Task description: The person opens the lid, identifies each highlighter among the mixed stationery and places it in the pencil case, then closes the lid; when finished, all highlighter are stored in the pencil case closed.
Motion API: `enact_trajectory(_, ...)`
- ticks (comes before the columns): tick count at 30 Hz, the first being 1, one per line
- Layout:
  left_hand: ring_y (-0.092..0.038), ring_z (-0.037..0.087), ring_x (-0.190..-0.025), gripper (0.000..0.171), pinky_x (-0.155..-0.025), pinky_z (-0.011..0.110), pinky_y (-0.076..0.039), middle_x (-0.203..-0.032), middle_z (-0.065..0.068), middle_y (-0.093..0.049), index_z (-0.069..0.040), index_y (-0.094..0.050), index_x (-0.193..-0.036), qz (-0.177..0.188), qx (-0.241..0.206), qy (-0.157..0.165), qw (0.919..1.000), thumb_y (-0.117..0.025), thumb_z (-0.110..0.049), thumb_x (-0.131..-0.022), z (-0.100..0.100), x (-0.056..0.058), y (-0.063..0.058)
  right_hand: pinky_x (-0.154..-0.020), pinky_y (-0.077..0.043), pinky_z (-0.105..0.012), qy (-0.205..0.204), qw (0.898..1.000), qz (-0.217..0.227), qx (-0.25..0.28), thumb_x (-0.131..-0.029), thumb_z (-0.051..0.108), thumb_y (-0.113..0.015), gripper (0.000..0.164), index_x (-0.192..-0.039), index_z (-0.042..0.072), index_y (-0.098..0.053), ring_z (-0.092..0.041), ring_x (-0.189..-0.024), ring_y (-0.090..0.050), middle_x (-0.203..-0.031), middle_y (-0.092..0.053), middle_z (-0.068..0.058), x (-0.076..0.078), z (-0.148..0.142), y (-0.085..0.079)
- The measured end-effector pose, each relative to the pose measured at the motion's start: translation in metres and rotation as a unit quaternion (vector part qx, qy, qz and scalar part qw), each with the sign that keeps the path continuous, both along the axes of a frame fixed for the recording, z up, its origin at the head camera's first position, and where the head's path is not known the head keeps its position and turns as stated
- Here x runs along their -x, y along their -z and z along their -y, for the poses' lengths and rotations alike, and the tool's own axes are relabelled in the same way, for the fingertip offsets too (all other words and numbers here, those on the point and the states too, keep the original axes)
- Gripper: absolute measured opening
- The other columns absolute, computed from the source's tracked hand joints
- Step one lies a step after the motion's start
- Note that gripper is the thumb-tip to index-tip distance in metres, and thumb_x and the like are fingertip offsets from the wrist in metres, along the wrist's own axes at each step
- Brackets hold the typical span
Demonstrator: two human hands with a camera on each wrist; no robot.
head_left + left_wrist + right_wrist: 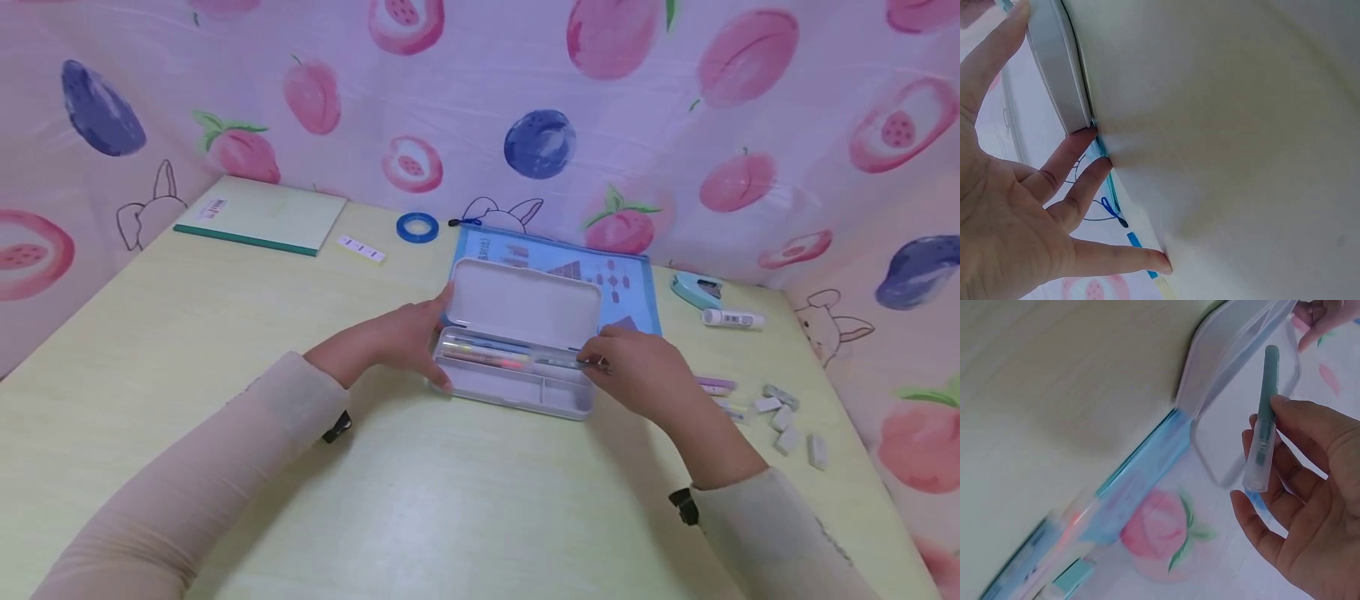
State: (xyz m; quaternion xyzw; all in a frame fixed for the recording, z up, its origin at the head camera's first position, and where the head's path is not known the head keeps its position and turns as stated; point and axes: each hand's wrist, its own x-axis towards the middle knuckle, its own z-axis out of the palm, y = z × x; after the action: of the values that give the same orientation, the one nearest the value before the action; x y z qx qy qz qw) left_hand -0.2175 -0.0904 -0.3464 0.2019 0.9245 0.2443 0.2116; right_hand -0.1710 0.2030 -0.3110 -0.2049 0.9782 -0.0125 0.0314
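Tabletop [300, 308] stretches from the notebook [258, 217] to the left hand [408, 342], fingers spread against the left edge of the open pencil case [487, 382]. At its right end the right hand [645, 371] pinches a green marker [1267, 394]; print on the white tube [733, 320] is illegible.

Your white pencil case [521, 321] sits open toward the table's [480, 500] far edge, your green pen [1266, 415] (clear-ended) at the case's right end.
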Motion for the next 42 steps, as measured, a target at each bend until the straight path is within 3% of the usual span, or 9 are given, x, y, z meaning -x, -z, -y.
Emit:
enact_trajectory(10, -0.03, 0.022, -0.128, 0.132, -0.106, 0.042, -0.025, -0.138, 0.008, -0.038, -0.017, 0.013, -0.143, -0.001, -0.005, 0.001, 1.0, -0.081, -0.048, -0.056, 0.0, 0.001, 0.002, -0.063, -0.048, -0.027, -0.054, 0.999, -0.007, -0.004, -0.08, 0.024, -0.069, 0.017, -0.096, 0.023, -0.071, -0.011, -0.074, -0.057, -0.085, -0.06, 0.007, 0.014, 0.036, 0.01)
enact_trajectory(16, -0.031, 0.022, -0.127, 0.132, -0.105, 0.042, -0.026, -0.137, 0.007, -0.039, -0.018, 0.013, -0.143, -0.002, -0.001, 0.0, 1.0, -0.081, -0.048, -0.056, 0.001, 0.001, 0.003, -0.065, -0.048, -0.027, -0.066, 0.998, -0.002, 0.002, -0.079, 0.024, -0.069, 0.017, -0.096, 0.023, -0.072, -0.011, -0.074, -0.055, -0.084, -0.06, 0.007, 0.018, 0.053, 0.014)
enact_trajectory(32, -0.034, 0.022, -0.123, 0.131, -0.104, 0.041, -0.028, -0.135, 0.007, -0.041, -0.017, 0.012, -0.144, -0.003, 0.011, -0.001, 0.9999, -0.081, -0.047, -0.057, 0.001, 0.0, 0.0, -0.067, -0.045, -0.026, -0.069, 0.997, 0.022, -0.018, -0.082, 0.025, -0.066, 0.019, -0.1, 0.027, -0.07, -0.01, -0.071, -0.05, -0.084, -0.058, 0.009, 0.024, 0.09, 0.023)
enact_trajectory(42, -0.033, 0.022, -0.124, 0.133, -0.104, 0.04, -0.028, -0.134, 0.007, -0.041, -0.017, 0.013, -0.144, -0.006, 0.007, 0.005, 0.9999, -0.081, -0.048, -0.055, 0.001, 0.002, 0.002, -0.07, -0.047, -0.028, -0.049, 0.998, 0.024, -0.017, -0.083, 0.027, -0.065, 0.02, -0.102, 0.028, -0.068, -0.009, -0.074, -0.052, -0.087, -0.058, 0.009, 0.024, 0.09, 0.025)
